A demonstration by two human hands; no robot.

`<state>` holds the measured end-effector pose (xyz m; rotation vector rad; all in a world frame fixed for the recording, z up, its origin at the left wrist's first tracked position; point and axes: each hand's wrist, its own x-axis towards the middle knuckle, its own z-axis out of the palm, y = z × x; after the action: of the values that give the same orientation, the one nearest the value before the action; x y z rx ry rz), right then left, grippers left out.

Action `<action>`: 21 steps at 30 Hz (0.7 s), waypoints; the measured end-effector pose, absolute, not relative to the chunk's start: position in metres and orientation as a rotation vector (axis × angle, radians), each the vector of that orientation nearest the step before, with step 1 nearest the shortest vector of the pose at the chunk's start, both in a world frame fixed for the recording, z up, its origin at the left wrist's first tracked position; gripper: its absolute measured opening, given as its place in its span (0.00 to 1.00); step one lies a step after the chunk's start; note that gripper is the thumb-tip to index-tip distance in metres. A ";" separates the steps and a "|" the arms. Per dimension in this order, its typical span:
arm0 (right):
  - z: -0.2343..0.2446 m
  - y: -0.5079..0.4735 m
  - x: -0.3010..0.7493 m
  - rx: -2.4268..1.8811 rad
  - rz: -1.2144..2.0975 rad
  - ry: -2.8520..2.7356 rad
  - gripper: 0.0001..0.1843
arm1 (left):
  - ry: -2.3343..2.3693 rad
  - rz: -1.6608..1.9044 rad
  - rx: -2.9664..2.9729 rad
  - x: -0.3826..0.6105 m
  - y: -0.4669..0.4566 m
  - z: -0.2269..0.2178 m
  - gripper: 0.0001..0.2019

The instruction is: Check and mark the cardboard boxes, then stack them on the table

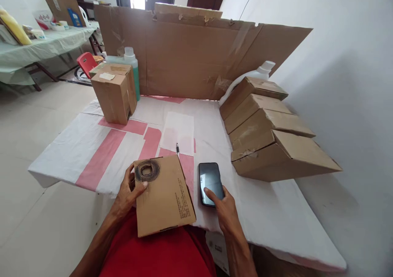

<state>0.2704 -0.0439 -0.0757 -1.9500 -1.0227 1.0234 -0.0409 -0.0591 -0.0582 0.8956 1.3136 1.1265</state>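
My left hand [130, 191] grips the left edge of a flat cardboard box [162, 203], its thumb on the top face. The box is tilted over my lap at the table's front edge. It bears a dark ring around a small cut-out near its upper left corner, and printed text along its right side. My right hand [225, 209] is closed on the lower right edge of a black smartphone [210, 181], thumb over the dark screen. The phone looks to be lying on the cloth. A pen [177, 148] lies beyond the box, by a sheet of paper [178, 131].
Several cardboard boxes [260, 125] stand in a row at the right, near the wall. At the back left are more boxes [112, 93] and a bottle of green liquid [135, 74]. A tall cardboard panel [187, 60] closes off the table's far side.
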 end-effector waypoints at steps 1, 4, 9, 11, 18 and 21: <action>-0.071 -0.048 0.271 -1.845 1.114 -0.907 0.34 | 1.314 1.129 0.892 -0.041 -0.060 -0.057 0.46; -0.048 -0.059 0.268 -1.478 1.339 -0.500 0.35 | 1.305 1.129 0.897 -0.038 -0.060 -0.051 0.46; -0.001 -0.065 0.244 -1.134 1.515 -0.452 0.31 | 1.225 1.105 0.971 -0.026 -0.056 -0.043 0.46; 0.011 -0.065 0.225 -1.024 1.644 -0.508 0.28 | 1.211 1.080 1.018 -0.020 -0.055 -0.038 0.48; 0.012 -0.071 0.163 -0.756 2.034 -0.455 0.30 | 1.186 1.120 1.131 -0.018 -0.056 -0.032 0.39; 0.007 -0.072 0.155 -0.694 2.113 -0.346 0.33 | 1.188 1.132 1.148 -0.023 -0.057 -0.036 0.36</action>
<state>0.1546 -0.0723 0.0073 -0.6941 -0.3461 2.1128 -0.0229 -0.0570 -0.0359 1.1480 1.1879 1.1320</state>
